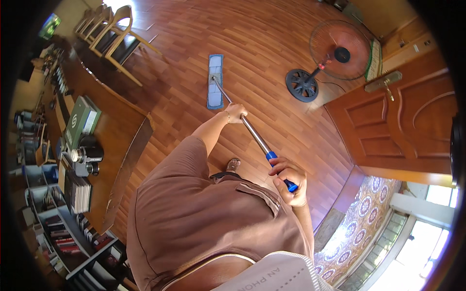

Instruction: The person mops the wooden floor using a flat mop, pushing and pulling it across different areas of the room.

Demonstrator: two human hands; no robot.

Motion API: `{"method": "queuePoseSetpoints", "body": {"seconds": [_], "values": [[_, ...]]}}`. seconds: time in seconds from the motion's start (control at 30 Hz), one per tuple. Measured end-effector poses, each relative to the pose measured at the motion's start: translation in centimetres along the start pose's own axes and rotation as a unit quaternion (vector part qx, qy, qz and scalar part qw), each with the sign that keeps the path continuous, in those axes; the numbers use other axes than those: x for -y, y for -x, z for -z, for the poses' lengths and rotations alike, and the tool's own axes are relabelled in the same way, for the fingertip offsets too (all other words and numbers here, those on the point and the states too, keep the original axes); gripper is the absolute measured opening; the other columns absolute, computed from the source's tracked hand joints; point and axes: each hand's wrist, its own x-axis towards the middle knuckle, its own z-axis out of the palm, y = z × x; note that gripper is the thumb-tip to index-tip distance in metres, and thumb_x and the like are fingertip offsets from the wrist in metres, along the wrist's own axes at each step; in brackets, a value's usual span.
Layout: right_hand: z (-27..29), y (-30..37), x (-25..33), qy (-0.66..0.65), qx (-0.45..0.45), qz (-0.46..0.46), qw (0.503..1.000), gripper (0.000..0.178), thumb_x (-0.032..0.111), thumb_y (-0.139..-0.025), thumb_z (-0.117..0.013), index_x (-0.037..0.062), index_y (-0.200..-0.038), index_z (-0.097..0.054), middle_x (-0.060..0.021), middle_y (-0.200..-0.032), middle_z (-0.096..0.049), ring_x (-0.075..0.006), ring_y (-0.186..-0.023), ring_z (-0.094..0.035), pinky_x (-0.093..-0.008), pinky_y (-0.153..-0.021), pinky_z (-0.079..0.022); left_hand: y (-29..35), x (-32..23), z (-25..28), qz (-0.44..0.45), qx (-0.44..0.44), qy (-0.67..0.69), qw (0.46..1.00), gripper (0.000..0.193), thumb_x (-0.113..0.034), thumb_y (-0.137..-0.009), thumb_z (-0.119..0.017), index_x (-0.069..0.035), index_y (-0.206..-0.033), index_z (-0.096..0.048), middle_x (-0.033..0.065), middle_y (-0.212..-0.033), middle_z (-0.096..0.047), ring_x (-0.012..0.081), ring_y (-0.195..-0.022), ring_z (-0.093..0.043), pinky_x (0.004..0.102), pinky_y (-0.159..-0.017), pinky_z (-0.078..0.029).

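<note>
A flat mop [254, 132] with a metal pole and a blue grip slants across the middle of the view. Its long blue-grey mop head [214, 92] lies flat on the wooden floor [179, 97], farther out. My left hand [236, 112] is closed round the lower part of the pole, with a thin bracelet at the wrist. Nearer my body, my right hand [290, 180] wraps round the blue grip at the pole's upper end. Below the pole, one sandalled foot [233, 165] shows on the floor.
A wooden desk [114, 160] with books [77, 186] and a green box [82, 121] stands at left. Wooden chairs [119, 41] line up behind it. At right are a standing fan [340, 53], its cord, and an open wooden door [393, 116] beside patterned tiles [364, 208].
</note>
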Motion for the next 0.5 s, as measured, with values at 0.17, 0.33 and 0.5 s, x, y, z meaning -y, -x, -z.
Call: {"method": "queuePoseSetpoints", "body": {"seconds": [0.17,0.33,0.5], "values": [[-2.0,-5.5,0.3,-0.012,0.071,0.043,0.996,0.010,0.000,-0.064,-0.063,0.0030,-0.065,-0.054,-0.0120,-0.073,-0.064,-0.0331,-0.083,-0.065,-0.0446,-0.083,-0.049,6.6,2.8,1.7,0.117,-0.087,0.022,0.989,0.016,-0.016,-0.061,-0.059,-0.009,-0.058,-0.045,0.0091,-0.066,-0.053,0.0309,-0.078,-0.057,0.0451,-0.068,-0.039],[-2.9,-7.6,0.9,-0.063,0.136,0.061,0.987,0.010,0.004,-0.066,-0.064,0.0024,-0.066,-0.055,-0.0126,-0.072,-0.064,-0.0334,-0.081,-0.066,-0.0442,-0.081,-0.050,13.1,1.8,2.4,0.232,-0.093,0.020,0.968,0.008,-0.017,-0.059,-0.061,-0.011,-0.059,-0.055,0.0100,-0.069,-0.060,0.0314,-0.083,-0.060,0.0457,-0.071,-0.040],[-4.0,-7.1,0.9,-0.154,0.186,0.038,0.970,0.020,0.017,-0.074,-0.064,0.0034,-0.064,-0.054,-0.0120,-0.070,-0.064,-0.0327,-0.079,-0.064,-0.0463,-0.083,-0.047,21.4,-1.0,-0.5,0.275,-0.172,0.018,0.946,0.010,-0.015,-0.058,-0.062,-0.013,-0.055,-0.053,0.0094,-0.064,-0.059,0.0324,-0.074,-0.060,0.0463,-0.064,-0.039]]}}
